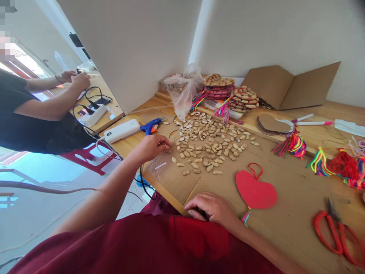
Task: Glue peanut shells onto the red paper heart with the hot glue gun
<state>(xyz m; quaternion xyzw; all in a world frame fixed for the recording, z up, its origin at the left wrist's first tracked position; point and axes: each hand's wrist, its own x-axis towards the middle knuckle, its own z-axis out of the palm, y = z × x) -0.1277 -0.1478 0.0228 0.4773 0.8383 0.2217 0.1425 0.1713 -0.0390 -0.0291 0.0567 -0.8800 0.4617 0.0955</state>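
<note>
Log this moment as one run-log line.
left hand: at peanut shells | right hand: resting on table edge | red heart: beside it

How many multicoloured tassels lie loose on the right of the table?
3: tassel one beside the cardboard discs, tassel two further right, tassel three at the edge; more may be hidden there.

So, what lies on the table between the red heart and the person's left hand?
In the head view, peanut shells lie spread on the cardboard mat between the red heart and the left hand.
</note>
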